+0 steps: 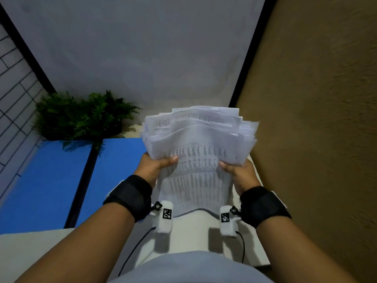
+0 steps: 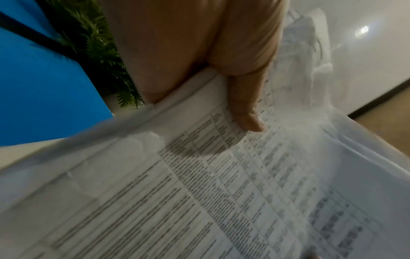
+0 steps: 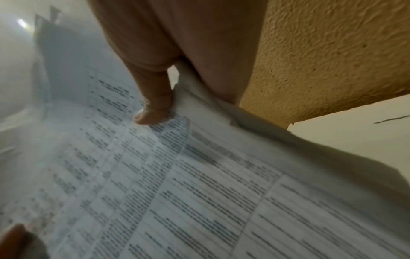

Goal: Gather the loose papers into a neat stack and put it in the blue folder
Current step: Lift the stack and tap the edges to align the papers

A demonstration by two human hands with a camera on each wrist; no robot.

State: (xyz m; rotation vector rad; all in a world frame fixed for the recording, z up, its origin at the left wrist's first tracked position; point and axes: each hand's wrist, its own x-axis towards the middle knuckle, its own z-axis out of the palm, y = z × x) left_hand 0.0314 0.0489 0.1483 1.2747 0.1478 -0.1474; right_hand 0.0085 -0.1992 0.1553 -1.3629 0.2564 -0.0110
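a: you've got the papers (image 1: 199,158) up off the table (image 1: 30,248), upright between both hands. left hand (image 1: 156,167) pinches the left edge, thumb on the printed face, and the right hand (image 1: 237,172) does the same on the right edge. wrist views confirm both thumbs pressed on the top sheet.

b: stack neat yet?

a: no. top edges are fanned and stepped, and the sheets bow in the middle. looks like you're mid-jogging, bottom edge near the table.

b: where's the blue folder (image 1: 61,176)?

a: open flat on the table to your left, beside the plant (image 1: 81,117). well apart from the papers.

b: risks?

a: three. you only grip the side edges, so inner sheets can slide out if you loosen to tap. the bowed middle can crease if you squeeze inward. and if you carry it over while fanned, stray corners will likely catch the folder edge or stick out. square it first.
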